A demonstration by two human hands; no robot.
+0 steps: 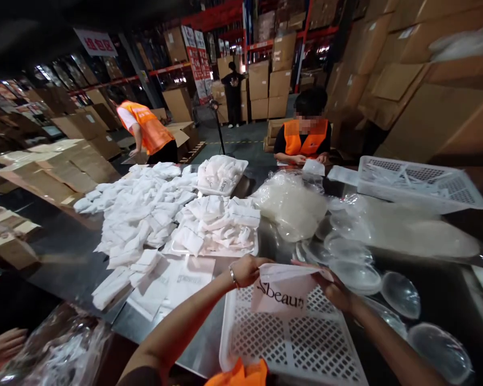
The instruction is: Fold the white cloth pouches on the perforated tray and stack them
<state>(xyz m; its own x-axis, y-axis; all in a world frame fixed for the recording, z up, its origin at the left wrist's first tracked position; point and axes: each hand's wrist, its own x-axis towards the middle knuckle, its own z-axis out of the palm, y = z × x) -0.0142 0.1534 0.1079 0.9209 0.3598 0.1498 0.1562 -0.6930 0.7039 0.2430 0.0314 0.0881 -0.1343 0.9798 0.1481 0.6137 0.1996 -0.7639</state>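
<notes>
Left hand and right hand gripping opposite ends of a white lettered pouch, slotted white basket below, clear oval shells at right, dark desk

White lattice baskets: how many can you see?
2 clearly visible: the near basket, below the lettered pouch; the far basket, at upper right. More may hide beneath the piled pouches.

The left hand and right hand hold a white pouch, lettered "Sbeaut", by its upper edge, above a white lattice basket. Beyond the left hand lie heaped folded pouches; farther left, a larger pouch pile. Clear oval shells lie right of the right hand; an orange-vested co-worker is beyond both hands.
</notes>
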